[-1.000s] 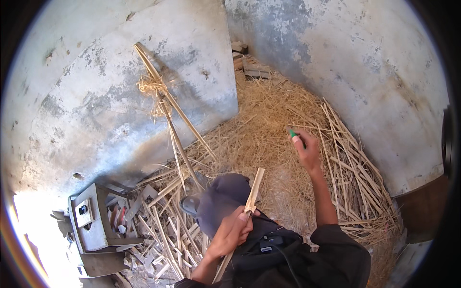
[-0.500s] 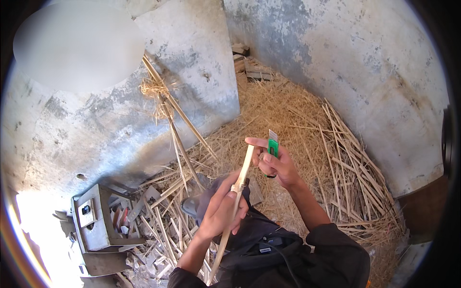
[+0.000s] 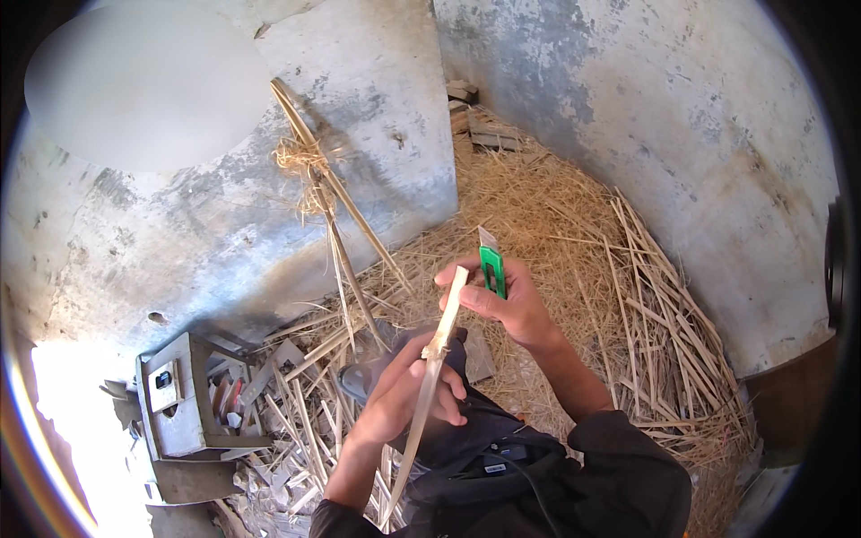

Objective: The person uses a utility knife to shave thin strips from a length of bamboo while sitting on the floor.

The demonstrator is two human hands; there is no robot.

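Note:
A pale split bamboo strip (image 3: 423, 403) runs slantwise from my lap up to between my hands, with a rough, frayed node partway along it. My left hand (image 3: 387, 401) is closed loosely around it just below the node, some fingers showing on its far side. In my right hand (image 3: 522, 314) is a green utility knife (image 3: 492, 272), its blade out and pointing up, away from me. The thumb and forefinger of that same hand are at the strip's upper end, seeming to pinch it. How the other right fingers grip the knife is partly hidden.
Many bamboo strips (image 3: 668, 332) are heaped at the right on straw-like shavings (image 3: 538, 193). Poles (image 3: 345, 202) tied with shavings lean on the left wall. A worn wooden stool (image 3: 184, 394) lies at lower left, among scraps. A black bag (image 3: 484, 475) rests at my waist.
My right hand has shifted left with the knife, and its thumb has come to the strip's upper end. The left fingers have loosened a little, and the strip has moved slightly left.

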